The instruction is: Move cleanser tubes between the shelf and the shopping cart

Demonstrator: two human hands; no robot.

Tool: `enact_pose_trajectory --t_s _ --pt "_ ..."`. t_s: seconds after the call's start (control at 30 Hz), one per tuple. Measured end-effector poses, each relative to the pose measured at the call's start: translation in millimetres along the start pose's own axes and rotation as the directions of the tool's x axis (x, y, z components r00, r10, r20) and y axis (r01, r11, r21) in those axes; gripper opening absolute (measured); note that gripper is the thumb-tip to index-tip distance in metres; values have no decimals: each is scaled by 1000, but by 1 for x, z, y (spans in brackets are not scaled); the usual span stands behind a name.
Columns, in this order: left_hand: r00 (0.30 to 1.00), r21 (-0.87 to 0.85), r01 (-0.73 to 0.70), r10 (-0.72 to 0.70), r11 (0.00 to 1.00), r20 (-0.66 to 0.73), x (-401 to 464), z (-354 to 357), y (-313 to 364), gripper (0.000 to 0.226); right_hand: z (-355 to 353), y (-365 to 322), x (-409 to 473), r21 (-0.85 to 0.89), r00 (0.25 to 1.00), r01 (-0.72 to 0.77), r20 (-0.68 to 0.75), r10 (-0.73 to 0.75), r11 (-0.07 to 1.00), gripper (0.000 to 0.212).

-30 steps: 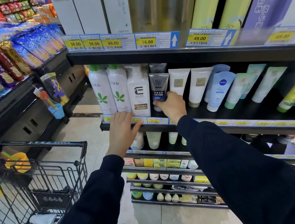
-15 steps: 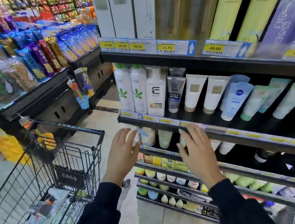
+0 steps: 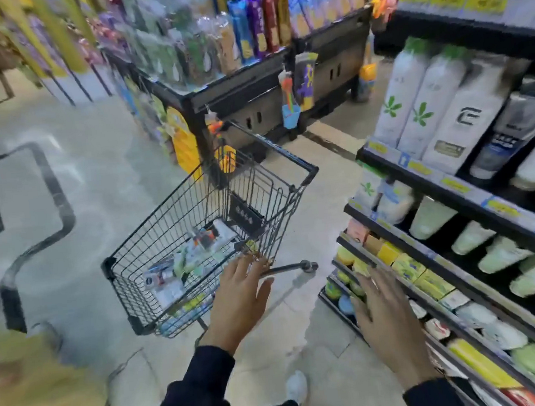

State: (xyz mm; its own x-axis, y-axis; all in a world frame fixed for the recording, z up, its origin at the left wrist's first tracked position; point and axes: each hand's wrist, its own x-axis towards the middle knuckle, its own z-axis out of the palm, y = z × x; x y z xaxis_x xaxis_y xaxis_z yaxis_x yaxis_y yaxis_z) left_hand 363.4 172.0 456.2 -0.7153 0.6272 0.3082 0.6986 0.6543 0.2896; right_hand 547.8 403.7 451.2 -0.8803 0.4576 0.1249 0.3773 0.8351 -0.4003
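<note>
Black wire shopping cart (image 3: 292, 165) sits at frame centre with several tubes and packs (image 3: 184, 262) already lying in its basket, so part of the moving looks done; more cleanser tubes (image 3: 524, 125) stand on the shelf (image 3: 418, 170) at right. Left hand (image 3: 239, 299) hovers empty with fingers spread by the cart's near corner, right hand (image 3: 386, 318) open and empty low beside the shelves. Judging by this, no tube is in hand and the next pick is left, likely from the cart.
</note>
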Motion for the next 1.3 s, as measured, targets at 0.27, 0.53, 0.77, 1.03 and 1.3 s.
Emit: enact_pose_trajectory --t_s 0.27,0.53,0.77,1.03,1.3 --pt "955 47 289 -291 956 46 -52 -12 -75 39 61 -85 50 48 964 234 118 -238 971 47" --pt "895 5 441 -440 898 77 -29 -18 -160 39 112 -162 126 127 909 248 313 -276 960 50" --pt "862 -26 490 -481 871 162 11 -7 -233 45 154 -203 186 105 882 222 402 -246 969 52" --pt "813 -9 543 -523 840 257 57 38 -302 42 202 -221 271 86 839 226 489 -239 970 45" --pt "641 -11 707 -635 707 432 136 100 -368 46 297 -224 400 57 726 265 645 -239 962 47"
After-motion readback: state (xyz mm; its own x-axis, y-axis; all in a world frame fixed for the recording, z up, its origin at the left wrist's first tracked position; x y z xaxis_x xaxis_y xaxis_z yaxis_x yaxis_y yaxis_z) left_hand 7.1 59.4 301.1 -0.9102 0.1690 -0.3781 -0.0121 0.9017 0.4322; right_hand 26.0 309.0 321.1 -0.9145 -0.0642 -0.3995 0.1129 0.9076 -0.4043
